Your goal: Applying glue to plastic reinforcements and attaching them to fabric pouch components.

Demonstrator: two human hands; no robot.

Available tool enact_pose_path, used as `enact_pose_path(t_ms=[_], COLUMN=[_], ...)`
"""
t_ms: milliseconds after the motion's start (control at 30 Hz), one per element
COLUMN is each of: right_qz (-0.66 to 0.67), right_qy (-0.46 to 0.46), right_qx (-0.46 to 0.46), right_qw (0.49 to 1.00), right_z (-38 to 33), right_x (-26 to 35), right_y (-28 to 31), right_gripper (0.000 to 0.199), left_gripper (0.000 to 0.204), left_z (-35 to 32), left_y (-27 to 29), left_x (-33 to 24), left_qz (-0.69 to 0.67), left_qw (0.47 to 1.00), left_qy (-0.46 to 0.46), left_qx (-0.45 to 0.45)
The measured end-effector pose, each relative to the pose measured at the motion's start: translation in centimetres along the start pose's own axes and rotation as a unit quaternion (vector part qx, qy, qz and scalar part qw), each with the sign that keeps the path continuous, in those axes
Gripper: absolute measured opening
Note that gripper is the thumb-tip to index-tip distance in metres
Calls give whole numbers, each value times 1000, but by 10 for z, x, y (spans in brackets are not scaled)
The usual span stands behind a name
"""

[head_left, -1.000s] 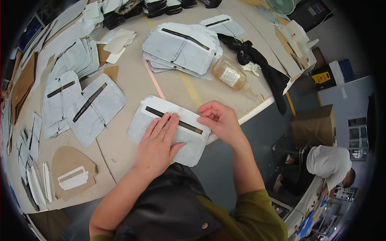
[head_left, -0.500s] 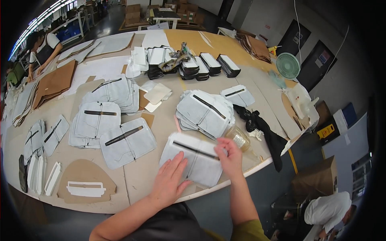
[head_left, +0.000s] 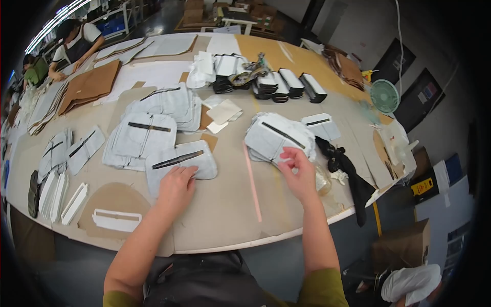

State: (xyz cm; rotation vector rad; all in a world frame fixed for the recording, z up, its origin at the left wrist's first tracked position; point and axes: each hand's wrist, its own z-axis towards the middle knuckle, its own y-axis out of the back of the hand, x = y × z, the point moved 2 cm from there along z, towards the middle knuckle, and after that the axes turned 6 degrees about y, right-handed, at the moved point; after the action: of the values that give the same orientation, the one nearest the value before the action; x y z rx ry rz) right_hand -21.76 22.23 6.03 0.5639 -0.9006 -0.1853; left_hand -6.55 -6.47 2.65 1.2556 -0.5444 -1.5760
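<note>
My left hand [head_left: 176, 187] lies with curled fingers on the near edge of a light grey fabric panel [head_left: 197, 162] with a dark zip strip, at the front of a pile left of centre. My right hand [head_left: 299, 171] pinches the near edge of the top panel of another pile of grey zip panels [head_left: 276, 134] on the right. Both forearms reach in from the lower edge over the beige table [head_left: 225, 220].
A pink strip [head_left: 252, 181] lies between my hands. Front left are a brown card template [head_left: 110, 202] and white strips [head_left: 56, 192]. A black cloth [head_left: 348, 171] and a clear bottle [head_left: 323, 179] lie right. Black-and-white stacks [head_left: 286, 82] and a green fan [head_left: 384, 95] stand behind. Other people [head_left: 76, 41] work far left.
Both hands left the single panel at the table's front edge and spread apart: the left went to the left pile, the right to the right pile. The view has tilted up.
</note>
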Motion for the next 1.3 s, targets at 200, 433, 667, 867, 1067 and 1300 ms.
enact_pose_path(t_ms=[200, 433, 667, 867, 1067, 1300], right_qz=[342, 16, 120, -72, -92, 67], right_qy=[-257, -184, -189, -124, 62, -9], right_qx=[90, 166, 64, 65, 63, 139], right_qw=[899, 969, 973, 988, 992, 988], right_z=[-52, -57, -77, -67, -69, -76], right_x=[14, -5, -45, -15, 12, 2], right_y=[-24, 7, 17, 6, -2, -15], right_gripper=[38, 42, 44, 45, 50, 48], left_gripper=[34, 30, 59, 69, 69, 68], left_z=[-11, -57, -45, -55, -49, -52], left_y=[2, -47, -45, -42, -41, -41], left_x=[-80, -139, -111, -89, -94, -90], left_qz=[-167, -298, -60, 9, 7, 7], left_qw=[979, 919, 978, 976, 974, 972], left_qy=[-109, -162, -139, -109, -120, -119], left_qx=[49, 201, 141, 186, 193, 202])
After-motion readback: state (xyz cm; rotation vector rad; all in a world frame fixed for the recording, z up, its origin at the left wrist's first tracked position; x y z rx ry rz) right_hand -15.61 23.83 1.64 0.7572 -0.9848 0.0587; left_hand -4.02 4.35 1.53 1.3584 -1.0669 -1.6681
